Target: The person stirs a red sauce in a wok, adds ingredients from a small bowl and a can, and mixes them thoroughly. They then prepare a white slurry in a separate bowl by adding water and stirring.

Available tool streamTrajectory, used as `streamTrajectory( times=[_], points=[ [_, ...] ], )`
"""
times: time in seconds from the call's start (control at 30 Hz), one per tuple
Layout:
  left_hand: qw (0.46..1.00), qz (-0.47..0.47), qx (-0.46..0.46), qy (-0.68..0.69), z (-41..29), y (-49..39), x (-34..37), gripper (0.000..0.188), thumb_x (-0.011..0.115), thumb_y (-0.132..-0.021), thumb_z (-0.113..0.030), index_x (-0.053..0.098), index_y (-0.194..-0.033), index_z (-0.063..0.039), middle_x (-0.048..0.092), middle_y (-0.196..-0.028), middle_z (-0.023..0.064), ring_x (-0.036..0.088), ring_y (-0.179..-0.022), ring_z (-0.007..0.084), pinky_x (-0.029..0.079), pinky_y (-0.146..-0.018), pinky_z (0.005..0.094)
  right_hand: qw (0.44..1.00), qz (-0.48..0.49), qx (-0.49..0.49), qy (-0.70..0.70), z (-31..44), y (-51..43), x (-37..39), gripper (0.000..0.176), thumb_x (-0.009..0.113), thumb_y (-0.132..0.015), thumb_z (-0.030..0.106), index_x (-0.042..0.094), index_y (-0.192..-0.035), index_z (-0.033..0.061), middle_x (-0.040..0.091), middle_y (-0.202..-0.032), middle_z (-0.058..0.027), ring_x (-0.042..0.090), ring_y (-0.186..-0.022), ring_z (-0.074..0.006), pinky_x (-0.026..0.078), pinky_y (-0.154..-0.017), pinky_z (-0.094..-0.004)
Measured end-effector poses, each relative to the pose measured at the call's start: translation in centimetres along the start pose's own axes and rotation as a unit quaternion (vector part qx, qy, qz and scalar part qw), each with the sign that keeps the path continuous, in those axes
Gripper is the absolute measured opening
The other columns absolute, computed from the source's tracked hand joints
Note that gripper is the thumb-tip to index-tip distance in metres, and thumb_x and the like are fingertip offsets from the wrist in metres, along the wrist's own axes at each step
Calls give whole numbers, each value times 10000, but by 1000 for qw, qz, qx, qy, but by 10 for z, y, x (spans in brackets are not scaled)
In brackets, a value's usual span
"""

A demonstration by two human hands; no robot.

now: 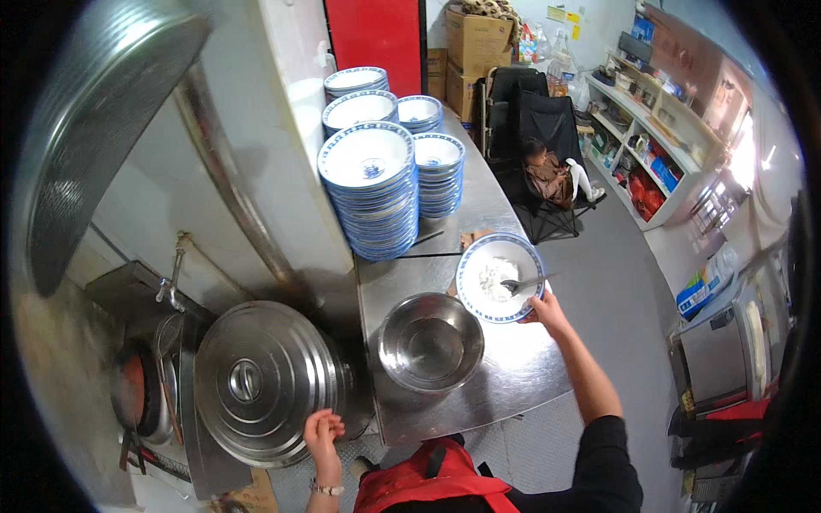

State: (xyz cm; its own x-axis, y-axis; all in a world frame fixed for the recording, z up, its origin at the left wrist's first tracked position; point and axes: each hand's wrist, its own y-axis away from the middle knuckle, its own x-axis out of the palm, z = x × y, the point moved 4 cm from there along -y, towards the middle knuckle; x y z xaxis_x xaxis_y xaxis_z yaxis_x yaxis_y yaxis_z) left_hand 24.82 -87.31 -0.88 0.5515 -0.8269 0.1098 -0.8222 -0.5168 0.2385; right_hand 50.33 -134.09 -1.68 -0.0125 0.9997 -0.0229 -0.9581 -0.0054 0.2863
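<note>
My right hand [542, 310] grips the near right rim of a white bowl with a blue patterned edge [470, 260]. The bowl holds a white, lumpy food [492, 277], and a metal spoon [523, 283] rests in it, its handle over the right rim. Left of and nearer than the bowl, a stainless steel basin [431, 343] stands on the metal table [442, 410]; I see no food in it. My left hand [324, 428] is held with curled fingers beside the lidded steel pot [269, 385], holding nothing I can see.
Tall stacks of blue-rimmed bowls [369, 192] stand at the table's far left. A wok [138, 391] and a tap [170, 292] are left of the pot. A metal hood [115, 128] hangs upper left. A seated person [548, 176] is beyond the table, near shelves [667, 154] and cardboard boxes [478, 42].
</note>
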Motion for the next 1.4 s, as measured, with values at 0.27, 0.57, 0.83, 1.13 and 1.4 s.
streamTrajectory(
  times=[0.27, 0.57, 0.83, 1.13, 1.4],
  points=[
    [877, 383, -226, 182, -84, -80, -12, 442, 453, -950, -336, 499, -1242, -8, 600, -1141, 142, 560, -1065, 227, 484, -859, 387, 932, 310, 48, 179, 83, 101, 245, 483, 547, -782, 171, 488, -1211, -42, 604, -909, -126, 621, -718, -158, 527, -588, -251],
    [913, 107, -212, 331, -83, -83, -246, 502, 508, -830, -234, 439, -1251, 31, 553, -1197, 172, 561, -1082, 291, 454, -933, 409, 867, 414, -49, 273, 68, 132, 542, 463, 468, -928, 395, 518, -1215, 35, 628, -783, -53, 604, -643, -144, 500, -558, -271],
    [908, -13, -73, 412, -68, -196, -318, 496, 519, -834, -293, 455, -1271, -68, 476, -1302, 93, 462, -1183, 261, 399, -949, 437, 837, 86, -347, 414, 160, 73, 781, 643, 490, -910, 365, 255, -1358, -32, 611, -1017, -221, 629, -867, -354, 510, -724, -414],
    [886, -23, -78, 456, -83, -293, -254, 615, 561, -807, -443, 399, -1310, -128, 461, -1315, 81, 438, -1220, 275, 320, -998, 521, 771, 124, -369, 504, 156, 41, 795, 554, 484, -847, 95, 276, -1339, -47, 583, -1007, -239, 636, -839, -373, 530, -696, -416],
    [899, 23, -50, 435, -106, -323, -224, 580, 524, -817, -475, 436, -1283, -142, 477, -1306, 78, 459, -1201, 271, 360, -966, 501, 752, 160, -401, 498, 159, 39, 790, 553, 501, -847, 108, 271, -1332, -25, 582, -979, -260, 617, -828, -407, 507, -697, -461]
  ],
)
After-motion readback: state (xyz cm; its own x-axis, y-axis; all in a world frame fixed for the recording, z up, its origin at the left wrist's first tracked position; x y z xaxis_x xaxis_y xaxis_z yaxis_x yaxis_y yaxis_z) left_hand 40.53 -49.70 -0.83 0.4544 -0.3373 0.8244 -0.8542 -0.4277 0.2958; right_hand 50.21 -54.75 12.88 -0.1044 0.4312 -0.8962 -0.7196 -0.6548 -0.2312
